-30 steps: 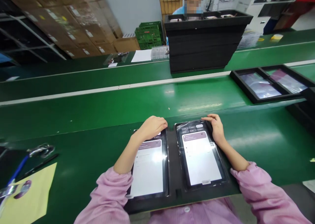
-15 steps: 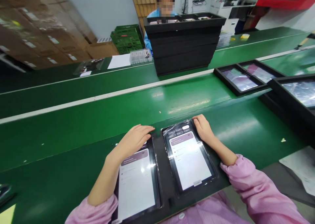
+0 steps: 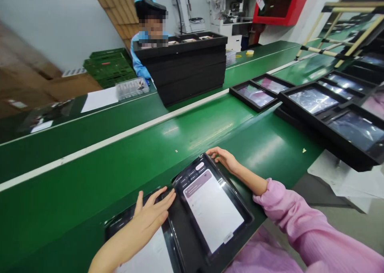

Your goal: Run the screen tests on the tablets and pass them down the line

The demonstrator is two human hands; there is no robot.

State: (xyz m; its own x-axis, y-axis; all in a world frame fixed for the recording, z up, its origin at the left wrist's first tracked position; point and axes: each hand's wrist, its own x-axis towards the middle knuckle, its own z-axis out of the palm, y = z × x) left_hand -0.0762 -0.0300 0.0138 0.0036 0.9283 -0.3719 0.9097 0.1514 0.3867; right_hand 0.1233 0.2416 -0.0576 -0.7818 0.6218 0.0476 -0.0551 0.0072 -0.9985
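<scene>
Head view, my read from the console:
Left grip (image 3: 151, 211): open, fingers spread, tips touching the near tablet's left edge.
Right grip (image 3: 225, 159): open, fingertips at the tablet's far corner, not closed on it.
Near tablet (image 3: 211, 209): flat, screen lit, in a black foam tray (image 3: 177, 229), between both grips.
Second tablet (image 3: 153, 253): same tray, just beneath left wrist.
Bench (image 3: 120, 153): green conveyor.
Right side: black trays (image 3: 312, 101), holding glossy-wrapped panels.

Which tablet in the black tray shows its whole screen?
The tablet on the right: its screen shows whole, the right hand only at its far edge, while the left hand covers part of the other tablet.
</scene>
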